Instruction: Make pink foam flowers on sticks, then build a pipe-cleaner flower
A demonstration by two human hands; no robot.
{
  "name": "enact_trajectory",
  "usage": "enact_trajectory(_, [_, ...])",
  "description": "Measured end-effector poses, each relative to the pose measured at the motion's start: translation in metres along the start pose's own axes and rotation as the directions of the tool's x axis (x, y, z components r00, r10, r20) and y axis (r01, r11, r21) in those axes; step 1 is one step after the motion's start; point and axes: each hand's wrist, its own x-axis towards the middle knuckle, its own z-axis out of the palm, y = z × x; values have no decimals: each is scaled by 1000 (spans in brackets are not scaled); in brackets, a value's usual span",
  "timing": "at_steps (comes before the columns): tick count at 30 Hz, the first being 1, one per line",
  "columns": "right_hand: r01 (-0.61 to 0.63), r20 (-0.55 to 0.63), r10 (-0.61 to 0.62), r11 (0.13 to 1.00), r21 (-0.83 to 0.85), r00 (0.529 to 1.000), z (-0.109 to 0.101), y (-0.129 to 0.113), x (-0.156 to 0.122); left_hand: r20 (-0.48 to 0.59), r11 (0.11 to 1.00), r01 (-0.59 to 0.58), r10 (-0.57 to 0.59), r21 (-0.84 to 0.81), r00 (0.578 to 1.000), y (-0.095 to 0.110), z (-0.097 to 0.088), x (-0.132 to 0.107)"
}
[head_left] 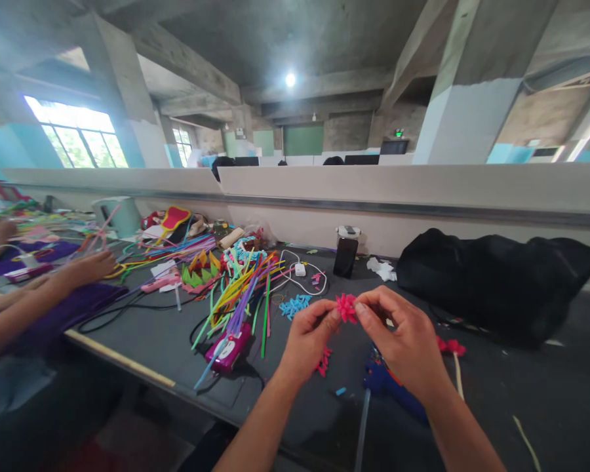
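The pink-red flower [345, 307] looks fuzzy and matt, the magenta device [236, 352] glossy plastic, the tabletop [152, 341] smooth, and the creased black bag [491, 278] dull (cloth or plastic, unclear).

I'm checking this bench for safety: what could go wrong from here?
The blue tool, apparently a glue gun, lies beneath the right hand; if it is hot, lowering that hand could burn it. The small pink flower is pinched between the left hand and the right, so it might slip or get crushed. Colourful stems extend over the magenta device; a bump could scatter them.
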Motion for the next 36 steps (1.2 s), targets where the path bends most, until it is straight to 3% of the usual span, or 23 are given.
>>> enact_trajectory(8, [-14, -5, 15, 999, 36, 1000, -1, 2, 0, -38, 1000, 16, -17, -12, 999, -3, -2, 0])
enact_trajectory(14, [-19, -106, 23, 999, 39, 994, -8, 0, -2, -80, 998, 21, -25, -54, 997, -3, -3, 1])
enact_trajectory(18, [93, -42, -90, 992, 87, 995, -7, -4, -3, -59, 999, 7, -10, -52, 998, -1, -2, 0])
enact_trajectory(23, [200, -19, -200, 980, 18, 980, -5, -5, -2, -43, 999, -34, 33, -15, 999, -1, -3, -1])
enact_trajectory(30, [228, -5, -230, 966, -120, 973, -2, 0, -4, -33, 996, -88, 88, 24, 996, 1, -1, -1])
enact_trajectory(36, [244, 10, -246, 951, -192, 969, 3, 2, -5, -58, 992, -109, 105, -60, 993, -1, 1, 0])
